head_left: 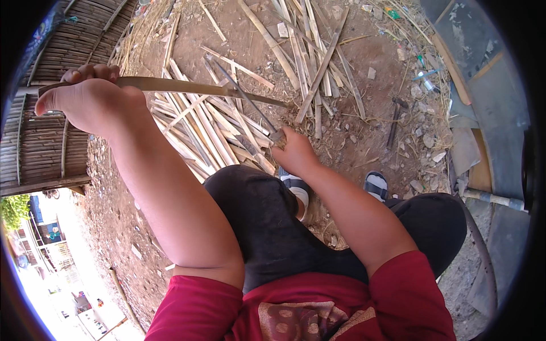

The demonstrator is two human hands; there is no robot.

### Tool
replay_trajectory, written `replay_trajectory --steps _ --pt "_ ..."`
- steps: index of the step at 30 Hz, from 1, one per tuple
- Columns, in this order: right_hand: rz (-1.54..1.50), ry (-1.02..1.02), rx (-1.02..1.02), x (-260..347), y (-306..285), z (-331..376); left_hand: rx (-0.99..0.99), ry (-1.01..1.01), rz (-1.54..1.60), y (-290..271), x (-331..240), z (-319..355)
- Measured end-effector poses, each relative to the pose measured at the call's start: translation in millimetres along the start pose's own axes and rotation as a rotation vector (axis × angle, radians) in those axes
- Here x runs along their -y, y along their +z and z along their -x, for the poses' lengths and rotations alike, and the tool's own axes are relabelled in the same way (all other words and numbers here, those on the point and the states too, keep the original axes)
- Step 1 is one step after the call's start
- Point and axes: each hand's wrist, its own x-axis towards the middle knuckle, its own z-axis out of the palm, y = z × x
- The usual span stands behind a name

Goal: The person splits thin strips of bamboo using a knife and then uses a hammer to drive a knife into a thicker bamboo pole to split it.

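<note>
While the left hand (85, 99) is clenched on one end of a bamboo strip (187, 88), the right hand (296, 152) is closed on a knife (244, 96) whose blade crosses the strip near its middle. Split slats (210, 133) lie heaped just beneath, touching nothing held. Bare dirt (114, 221) opens to the left; a woven wall (68, 40) edges it.

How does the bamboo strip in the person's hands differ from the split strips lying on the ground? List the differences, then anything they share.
The held bamboo strip is raised off the ground, gripped by the left hand; the pile of strips lies loose on the dirt. The held strip is a single piece under the knife blade in the right hand; the pile's strips are many and crisscrossed. Both are pale, long and thin.
</note>
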Motion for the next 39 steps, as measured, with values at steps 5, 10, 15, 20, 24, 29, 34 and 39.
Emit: replay_trajectory --steps 5,10,15,20,24,29,34,39 --pt "0.088 0.081 0.161 36.9 -22.5 0.2 -0.152 -0.088 -0.043 -10.0 -4.6 -5.8" --pt "-0.027 -0.176 -0.066 66.9 -50.9 -9.0 -0.06 -0.069 -0.031 -8.8 -2.0 -8.0" --pt "0.025 -0.059 0.026 37.3 -20.5 -0.3 -0.007 -0.033 -0.008 2.0 -4.9 2.8" --pt "0.111 -0.001 0.152 52.3 -35.1 -8.1 -0.072 -0.075 -0.012 -10.1 2.6 -14.2" --pt "0.027 -0.137 0.063 87.6 -56.3 -3.9 -0.07 -0.083 0.012 -14.8 0.5 -14.9" --pt "-0.014 -0.14 -0.036 88.2 -43.9 -2.1 0.054 -0.038 0.023 -3.1 0.3 2.3" --pt "0.219 0.345 0.152 -53.6 -29.3 -16.0 0.149 -0.025 0.134 3.2 -4.8 3.5" --pt "0.089 0.296 0.009 -46.2 -44.5 -26.6 0.267 0.014 0.144 6.4 1.2 2.8"
